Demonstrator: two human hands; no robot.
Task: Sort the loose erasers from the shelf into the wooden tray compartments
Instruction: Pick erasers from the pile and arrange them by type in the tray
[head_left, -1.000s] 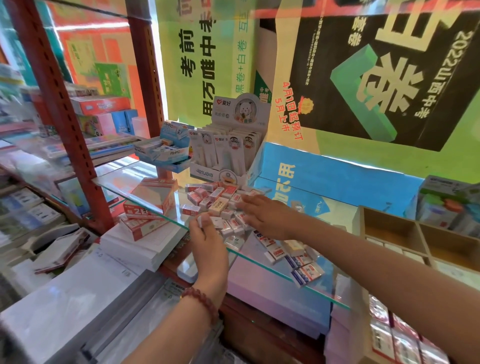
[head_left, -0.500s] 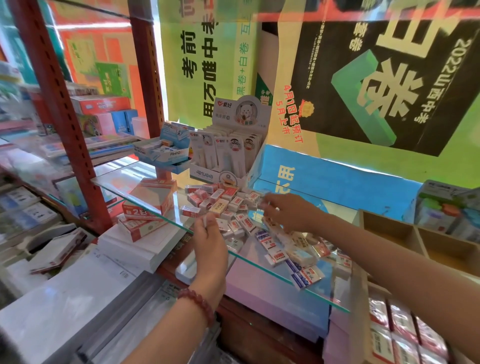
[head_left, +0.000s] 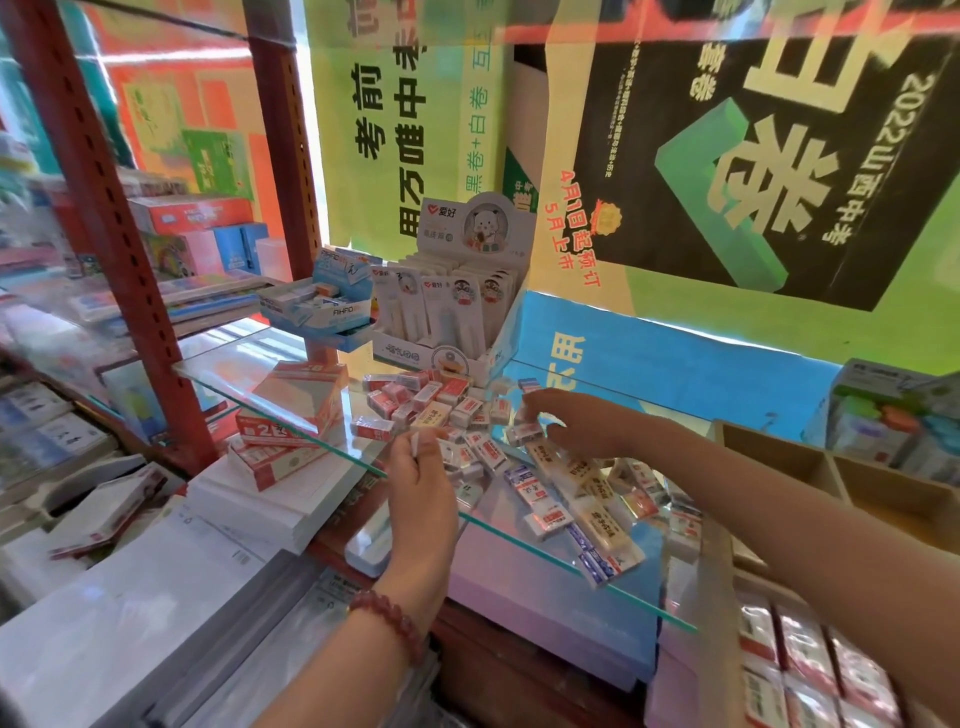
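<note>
Erasers (head_left: 457, 415) were seen in the head view as a loose heap on the glass shelf (head_left: 234, 364), just beyond the fingertips of the left hand (head_left: 423, 488) and spread beneath and beside the right hand (head_left: 571, 421). A small white eraser (head_left: 415, 444) was pinched between thumb and fingers of the left hand, which was held upright at the shelf's near edge. The right hand was stretched low over the heap with its fingers pointing away to its left; whether anything was gripped could not be told through the blur. The wooden tray (head_left: 769, 447) was placed to the outer side of the right forearm, its visible compartments apparently unfilled. Behind the heap, past both hands, a display box (head_left: 452, 317) was set. Each piece was judged light, firm and slightly springy, with a glossy paper sleeve likely to slide on glass, so a pinch across the short sides, one piece at a time, was judged safest near the open edge.
</note>
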